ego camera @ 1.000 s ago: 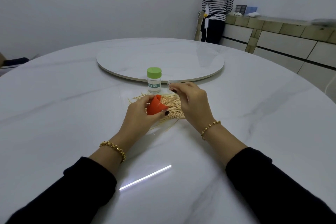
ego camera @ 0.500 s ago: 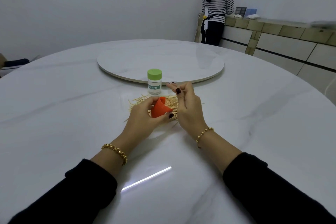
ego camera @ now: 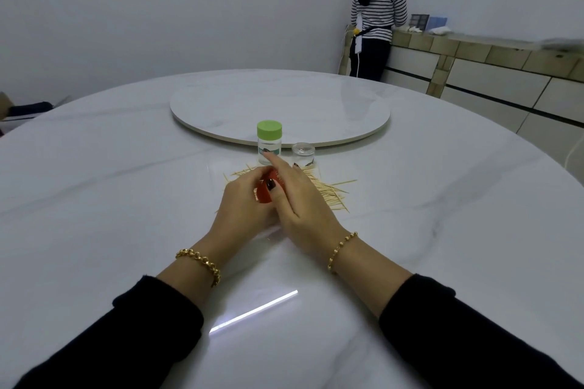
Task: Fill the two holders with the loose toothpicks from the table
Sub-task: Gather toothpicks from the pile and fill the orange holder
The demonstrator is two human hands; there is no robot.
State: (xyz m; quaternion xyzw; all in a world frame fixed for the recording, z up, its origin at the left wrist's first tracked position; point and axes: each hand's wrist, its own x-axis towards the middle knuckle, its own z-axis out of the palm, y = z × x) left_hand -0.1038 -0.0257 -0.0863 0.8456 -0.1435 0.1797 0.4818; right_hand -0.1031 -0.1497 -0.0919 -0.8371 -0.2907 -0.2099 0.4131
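Loose wooden toothpicks (ego camera: 328, 189) lie in a fanned pile on the white marble table (ego camera: 126, 199). My left hand (ego camera: 240, 202) grips a small red cap (ego camera: 263, 196) just above the pile. My right hand (ego camera: 300, 199) lies against it with fingers stretched forward, touching the red cap; whether it grips the cap is hidden. A clear holder with a green lid (ego camera: 269, 142) stands upright behind the hands. To its right stands a small clear holder (ego camera: 303, 151) with no lid on it.
A large round turntable (ego camera: 284, 104) sits in the table's middle, just behind the holders. A person in a striped top (ego camera: 376, 9) stands with their back turned at a tiled counter (ego camera: 474, 50) at the far right.
My right hand held the small clear holder, set it on the table right of the green-lidded one, then moved left onto the red cap. My left hand kept the cap.
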